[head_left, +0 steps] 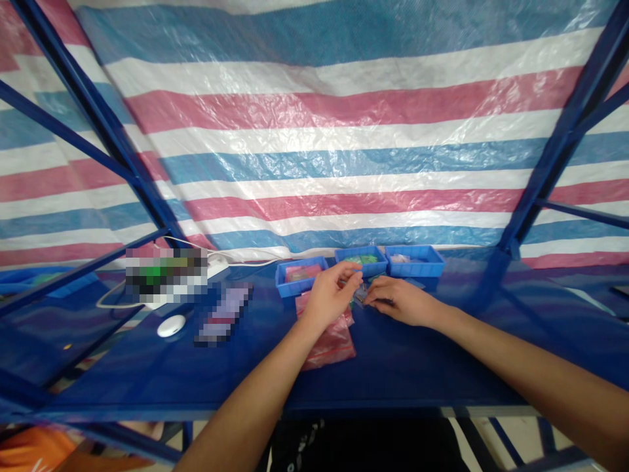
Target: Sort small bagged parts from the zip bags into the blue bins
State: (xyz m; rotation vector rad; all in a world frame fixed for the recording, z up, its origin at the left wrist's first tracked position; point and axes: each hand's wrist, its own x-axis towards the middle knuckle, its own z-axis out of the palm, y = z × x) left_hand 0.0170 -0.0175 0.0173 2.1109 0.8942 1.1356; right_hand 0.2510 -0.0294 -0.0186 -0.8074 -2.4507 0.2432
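My left hand [334,293] is over the red plastic bags [330,342], its fingers bent toward the thumb in a loose pinch. What it holds, if anything, is too small to make out. Close by on its right, my right hand [401,301] is closed, with its fingertips on a small clear plastic bag [360,295] at the tabletop. Behind the hands stand three blue trays: the left tray [280,282] has pinkish packets in it, the middle tray [339,254] green pieces, and the right tray [425,265] a few pale pieces.
A blurred-out phone-like object [225,314] and a white round case [171,326] lie to the left. Beyond them are a power strip [162,300] and white cables [255,262]. Blue metal posts [545,151] frame the blue table [393,373]; a striped tarp [334,144] hangs behind.
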